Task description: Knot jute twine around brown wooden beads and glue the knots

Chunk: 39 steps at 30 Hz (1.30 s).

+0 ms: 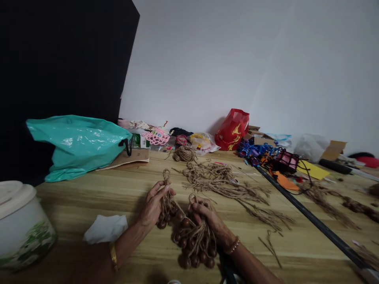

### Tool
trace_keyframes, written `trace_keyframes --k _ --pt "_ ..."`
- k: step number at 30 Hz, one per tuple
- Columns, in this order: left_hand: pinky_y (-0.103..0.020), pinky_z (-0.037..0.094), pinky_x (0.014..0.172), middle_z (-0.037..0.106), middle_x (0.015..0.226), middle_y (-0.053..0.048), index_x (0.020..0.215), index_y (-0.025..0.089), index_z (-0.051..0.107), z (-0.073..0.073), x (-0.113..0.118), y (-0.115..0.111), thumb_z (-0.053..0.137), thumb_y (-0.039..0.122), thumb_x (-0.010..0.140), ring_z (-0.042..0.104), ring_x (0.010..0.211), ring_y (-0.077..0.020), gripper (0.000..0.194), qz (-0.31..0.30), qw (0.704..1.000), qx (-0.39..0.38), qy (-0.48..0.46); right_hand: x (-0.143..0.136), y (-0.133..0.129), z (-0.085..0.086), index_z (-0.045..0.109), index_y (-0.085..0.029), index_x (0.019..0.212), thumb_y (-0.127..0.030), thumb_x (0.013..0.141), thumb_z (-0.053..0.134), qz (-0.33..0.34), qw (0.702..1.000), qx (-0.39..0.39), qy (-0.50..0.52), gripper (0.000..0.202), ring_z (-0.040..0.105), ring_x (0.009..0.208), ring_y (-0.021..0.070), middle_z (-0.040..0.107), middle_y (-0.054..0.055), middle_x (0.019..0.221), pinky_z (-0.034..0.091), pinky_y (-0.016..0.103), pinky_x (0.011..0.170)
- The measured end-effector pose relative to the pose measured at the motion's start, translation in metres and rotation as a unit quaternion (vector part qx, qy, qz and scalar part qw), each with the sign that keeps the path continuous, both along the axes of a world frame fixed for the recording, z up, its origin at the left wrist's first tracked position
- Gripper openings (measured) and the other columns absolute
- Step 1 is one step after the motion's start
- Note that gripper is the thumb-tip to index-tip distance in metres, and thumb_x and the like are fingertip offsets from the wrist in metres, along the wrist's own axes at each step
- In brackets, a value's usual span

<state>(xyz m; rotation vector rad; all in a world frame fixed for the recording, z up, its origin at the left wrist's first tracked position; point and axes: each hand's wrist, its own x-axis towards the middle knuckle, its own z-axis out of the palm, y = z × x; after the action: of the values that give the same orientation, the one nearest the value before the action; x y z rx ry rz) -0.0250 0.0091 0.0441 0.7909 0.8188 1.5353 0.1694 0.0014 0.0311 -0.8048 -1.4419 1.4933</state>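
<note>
My left hand (156,202) pinches a small bunch of beaded twine (166,209) just below its loop, with brown round beads hanging beneath. In my right hand (209,217) is a larger bunch of beaded twine (195,244), gripped near its top loop, its many dark brown beads resting at the table's front. A strand of twine runs between the two bunches. Beyond my hands, loose lengths of jute twine (219,179) lie spread over the wooden table (142,256). Behind them sits a wound bundle of twine (184,154).
At left stand a white lidded bucket (23,225), a crumpled white tissue (106,228) and a teal plastic bag (79,146). A red bag (233,130) is against the wall. A long dark bar (308,213) crosses the right side, near blue ribbon (256,152) and yellow paper (314,169).
</note>
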Motion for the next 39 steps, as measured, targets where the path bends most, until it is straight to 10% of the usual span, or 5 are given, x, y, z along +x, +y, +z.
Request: trace_keyframes --k 9,19,28,39 --pt "-0.018 0.047 0.05 0.069 0.064 0.003 0.094 0.02 0.057 0.002 0.0 -0.001 0.079 0.035 0.068 0.06 0.055 -0.0117 0.037 0.0 1.0 0.018 0.011 0.0 0.004 0.003 0.059 -0.016 0.068 -0.05 0.083 0.063 0.002 0.999 0.042 -0.016 0.037 0.046 0.054 0.0112 0.055 -0.001 0.062 0.035 0.021 0.052" --pt "-0.018 0.038 0.045 0.062 0.054 0.005 0.091 0.021 0.056 0.001 0.003 -0.004 0.067 0.045 0.078 0.05 0.045 -0.0102 0.03 -0.036 0.967 0.089 0.234 -0.006 0.003 0.002 0.058 -0.018 0.072 -0.055 0.087 0.057 -0.007 1.0 0.022 0.008 0.039 0.055 0.055 0.0145 0.059 0.0 0.06 0.042 0.024 0.055" --pt "-0.019 0.016 0.037 0.035 0.045 0.011 0.077 0.013 0.067 0.003 -0.001 -0.003 0.075 0.046 0.068 0.025 0.038 -0.0044 0.035 -0.115 0.976 0.024 0.182 -0.005 0.012 -0.01 0.055 -0.02 0.079 -0.058 0.082 0.061 -0.033 0.999 0.009 0.008 0.038 0.052 0.045 0.0128 0.055 -0.004 0.057 0.042 0.023 0.046" --pt "-0.018 0.025 0.041 0.049 0.049 0.005 0.071 0.015 0.069 0.012 -0.002 -0.005 0.074 0.051 0.07 0.037 0.043 -0.0062 0.037 -0.025 0.994 0.042 0.099 -0.005 0.015 -0.014 0.056 -0.019 0.082 -0.054 0.082 0.063 -0.036 0.999 -0.002 0.033 0.036 0.049 0.038 0.0109 0.05 -0.007 0.05 0.036 0.021 0.039"
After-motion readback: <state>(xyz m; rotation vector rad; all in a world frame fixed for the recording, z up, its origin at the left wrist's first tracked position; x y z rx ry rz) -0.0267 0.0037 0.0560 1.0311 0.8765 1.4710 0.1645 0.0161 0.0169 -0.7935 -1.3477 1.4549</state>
